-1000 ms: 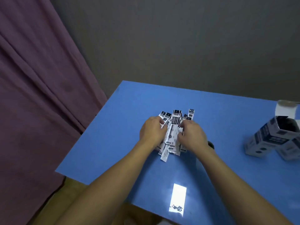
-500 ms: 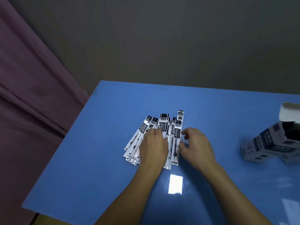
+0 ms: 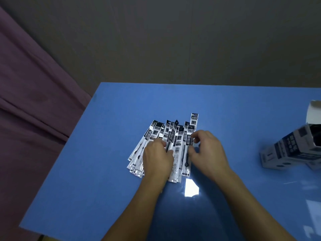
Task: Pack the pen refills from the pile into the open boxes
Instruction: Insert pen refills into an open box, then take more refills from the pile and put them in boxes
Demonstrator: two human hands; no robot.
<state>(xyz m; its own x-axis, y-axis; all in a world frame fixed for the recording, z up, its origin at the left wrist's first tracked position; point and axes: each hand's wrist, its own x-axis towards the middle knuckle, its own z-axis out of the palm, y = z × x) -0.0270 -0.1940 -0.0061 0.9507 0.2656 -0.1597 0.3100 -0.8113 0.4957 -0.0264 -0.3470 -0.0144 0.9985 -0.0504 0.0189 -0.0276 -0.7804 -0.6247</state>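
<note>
A fanned pile of pen refills [image 3: 175, 136] in clear packets with black-and-white labels lies in the middle of the blue table [image 3: 104, 153]. My left hand [image 3: 157, 159] rests palm down on the pile's left half, its bent fingertips touching a packet. My right hand [image 3: 206, 152] is at the pile's right edge, where thumb and forefinger pinch the rightmost pen refill [image 3: 188, 153]. An open box [image 3: 295, 148] in black and white lies tilted at the right edge of the view, its dark mouth facing up and right with the flap raised.
A second box [image 3: 314, 165] lies partly under the open one, cut off by the frame. A bright light reflection [image 3: 191, 187] shows on the table near the pile. Purple curtain [image 3: 26, 101] hangs at the left, beyond the table's left edge.
The bunched pile has been spread into a fan. My right hand has moved from the middle of the pile to its right edge and closed on the outermost packet. The view shifted left.
</note>
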